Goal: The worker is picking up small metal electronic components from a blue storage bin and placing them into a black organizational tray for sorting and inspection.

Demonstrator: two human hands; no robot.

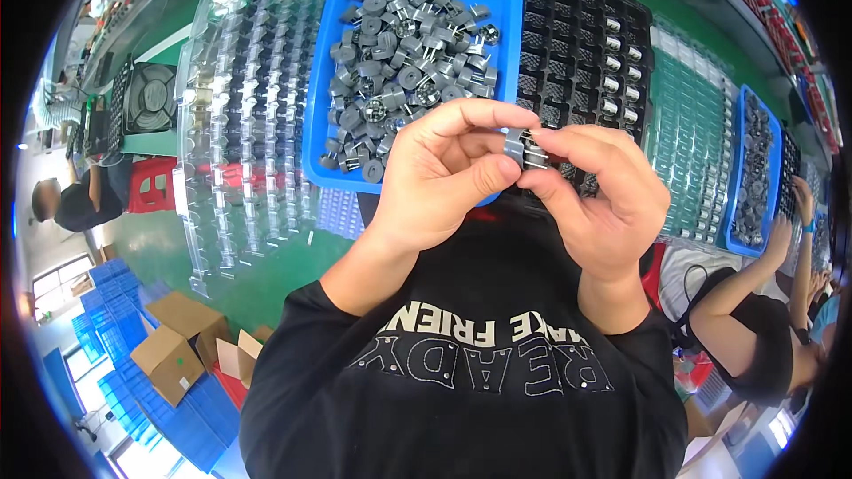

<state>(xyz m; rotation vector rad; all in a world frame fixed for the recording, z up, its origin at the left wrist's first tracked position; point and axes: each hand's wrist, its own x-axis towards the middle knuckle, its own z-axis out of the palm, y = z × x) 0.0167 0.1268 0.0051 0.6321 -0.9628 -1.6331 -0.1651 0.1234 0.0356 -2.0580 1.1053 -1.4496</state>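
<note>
In front of my chest both hands meet around one small part, just past the near right corner of a blue bin [315, 115]. My left hand [441, 176] pinches a grey round plastic piece [513, 141] between thumb and fingers. From the other side, my right hand [612, 191] grips a silvery metal piece [534, 157] with thumb and forefinger, pressed against the grey one. Fingers partly cover where the two join. Many similar grey plastic pieces [377, 49] with metal pins lie heaped in the bin.
Right of the bin stands a black compartment tray [564, 40] with silvery pieces in some right-hand pockets. Clear plastic trays [253, 115] lie at the left, another clear tray [688, 124] at the right. Beyond are a second blue bin [736, 186] and a co-worker's arm [745, 288].
</note>
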